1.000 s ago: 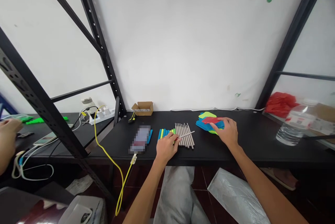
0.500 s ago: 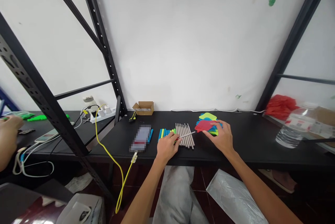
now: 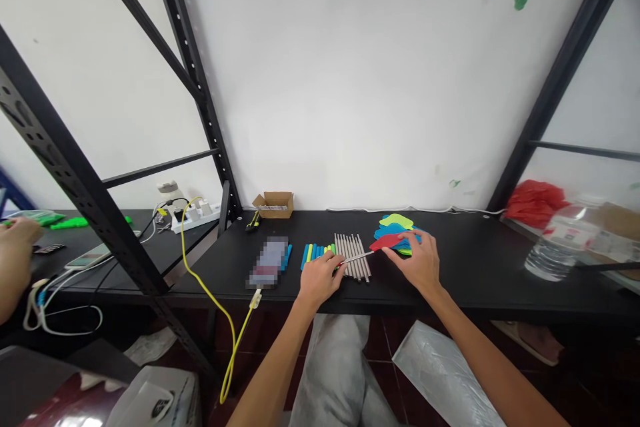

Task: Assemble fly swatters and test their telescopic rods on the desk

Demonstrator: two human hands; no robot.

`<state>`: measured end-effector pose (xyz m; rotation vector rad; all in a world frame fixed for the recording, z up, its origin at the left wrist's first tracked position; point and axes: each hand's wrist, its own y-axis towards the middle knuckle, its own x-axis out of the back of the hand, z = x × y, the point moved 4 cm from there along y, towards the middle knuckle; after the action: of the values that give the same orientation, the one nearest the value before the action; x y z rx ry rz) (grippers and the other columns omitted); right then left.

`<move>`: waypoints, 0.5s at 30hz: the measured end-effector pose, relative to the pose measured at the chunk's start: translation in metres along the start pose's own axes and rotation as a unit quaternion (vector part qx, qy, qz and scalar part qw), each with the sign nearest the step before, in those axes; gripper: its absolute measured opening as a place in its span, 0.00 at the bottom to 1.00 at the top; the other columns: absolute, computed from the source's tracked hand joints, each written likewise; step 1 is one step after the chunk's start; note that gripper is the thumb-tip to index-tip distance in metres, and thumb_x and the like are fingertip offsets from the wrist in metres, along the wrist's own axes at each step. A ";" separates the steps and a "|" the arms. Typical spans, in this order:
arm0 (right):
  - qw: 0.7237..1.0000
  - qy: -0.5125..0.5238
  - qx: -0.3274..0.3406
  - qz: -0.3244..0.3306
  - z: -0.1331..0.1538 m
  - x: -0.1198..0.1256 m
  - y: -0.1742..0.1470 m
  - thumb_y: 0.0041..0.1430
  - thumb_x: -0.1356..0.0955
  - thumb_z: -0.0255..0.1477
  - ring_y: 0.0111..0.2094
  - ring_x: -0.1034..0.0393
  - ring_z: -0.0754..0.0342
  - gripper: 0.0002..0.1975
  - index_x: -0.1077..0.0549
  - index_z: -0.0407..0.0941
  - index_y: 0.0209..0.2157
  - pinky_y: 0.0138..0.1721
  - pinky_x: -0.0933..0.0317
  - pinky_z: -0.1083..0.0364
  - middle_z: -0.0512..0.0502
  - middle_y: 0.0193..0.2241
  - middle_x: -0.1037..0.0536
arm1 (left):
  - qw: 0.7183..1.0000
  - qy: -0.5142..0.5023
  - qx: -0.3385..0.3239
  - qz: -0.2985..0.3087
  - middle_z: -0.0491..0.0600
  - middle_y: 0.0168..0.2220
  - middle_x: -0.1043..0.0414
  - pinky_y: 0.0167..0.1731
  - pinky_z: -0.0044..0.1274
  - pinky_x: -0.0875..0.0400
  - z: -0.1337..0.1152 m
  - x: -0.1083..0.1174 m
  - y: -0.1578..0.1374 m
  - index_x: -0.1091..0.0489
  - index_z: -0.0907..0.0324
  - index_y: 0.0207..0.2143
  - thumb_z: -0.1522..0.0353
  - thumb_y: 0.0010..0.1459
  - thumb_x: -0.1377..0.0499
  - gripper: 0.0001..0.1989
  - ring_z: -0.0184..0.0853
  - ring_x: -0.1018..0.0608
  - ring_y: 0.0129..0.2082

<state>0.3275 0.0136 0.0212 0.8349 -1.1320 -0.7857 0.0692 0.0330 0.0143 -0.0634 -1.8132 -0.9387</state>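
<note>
My left hand (image 3: 320, 276) is closed around one end of a thin silver rod (image 3: 358, 257), whose near end shows a bit of red between the fingers. My right hand (image 3: 419, 260) pinches a flat red piece (image 3: 387, 241) by its right edge. The rod's far tip meets the left end of that piece; whether it is inserted I cannot tell. Behind the red piece lies a pile of flat blue and yellow-green pieces (image 3: 396, 221). Several pale rods (image 3: 358, 271) are lined up between my hands. Blue, yellow and green tubes (image 3: 313, 253) lie beside my left hand, partly covered by it.
A blurred-out phone (image 3: 269, 264) with a yellow cable (image 3: 203, 284) lies left of the tubes. Behind stand a small cardboard box (image 3: 277, 204) and a yellow-black cutter (image 3: 253, 221). A water bottle (image 3: 553, 244) stands far right. Another person's hand (image 3: 17, 244) is at far left.
My right hand has tilted the red piece, so it now appears narrower, and shifted slightly left. The rod stays in my left hand, its tip at the red piece.
</note>
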 end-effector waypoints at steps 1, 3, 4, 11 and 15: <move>1.000 -0.004 0.000 0.001 0.000 0.000 0.000 0.55 0.32 0.48 0.48 0.38 0.39 0.22 0.27 0.44 0.39 0.47 0.40 0.44 0.36 0.43 0.32 | 1.000 -0.001 0.001 0.001 0.48 0.38 0.28 0.26 0.22 0.42 0.000 0.000 0.000 0.28 0.52 0.44 0.60 0.67 0.53 0.15 0.32 0.26 0.33; 1.000 -0.009 -0.003 0.004 0.002 0.001 0.000 0.54 0.33 0.49 0.47 0.37 0.39 0.22 0.28 0.44 0.38 0.46 0.39 0.45 0.37 0.42 0.32 | 1.000 -0.001 0.002 0.001 0.48 0.37 0.28 0.26 0.22 0.42 0.001 -0.001 0.000 0.28 0.52 0.44 0.60 0.67 0.53 0.15 0.32 0.26 0.33; 1.000 -0.009 -0.008 0.007 0.002 0.001 0.000 0.54 0.33 0.50 0.47 0.37 0.40 0.22 0.28 0.44 0.38 0.44 0.38 0.46 0.37 0.42 0.33 | 1.000 -0.001 0.000 0.000 0.48 0.37 0.28 0.25 0.22 0.42 0.001 -0.001 0.000 0.28 0.52 0.44 0.60 0.66 0.53 0.15 0.31 0.26 0.33; 0.997 0.018 -0.055 0.043 0.000 -0.002 -0.002 0.52 0.33 0.53 0.38 0.31 0.45 0.25 0.29 0.45 0.37 0.28 0.36 0.52 0.38 0.45 0.36 | 1.000 -0.001 -0.007 -0.003 0.48 0.36 0.28 0.24 0.22 0.42 0.001 0.000 0.000 0.27 0.53 0.43 0.61 0.66 0.51 0.14 0.30 0.26 0.32; 0.995 0.068 -0.059 0.049 -0.004 -0.004 -0.003 0.51 0.31 0.52 0.31 0.32 0.51 0.25 0.29 0.44 0.37 0.30 0.33 0.51 0.38 0.46 0.38 | 1.000 0.005 -0.003 0.000 0.47 0.37 0.28 0.24 0.22 0.42 0.002 -0.001 0.000 0.27 0.52 0.43 0.60 0.66 0.51 0.14 0.30 0.26 0.32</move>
<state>0.3297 0.0164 0.0158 0.7183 -0.9883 -0.6976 0.0680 0.0342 0.0131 -0.0624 -1.8020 -0.9426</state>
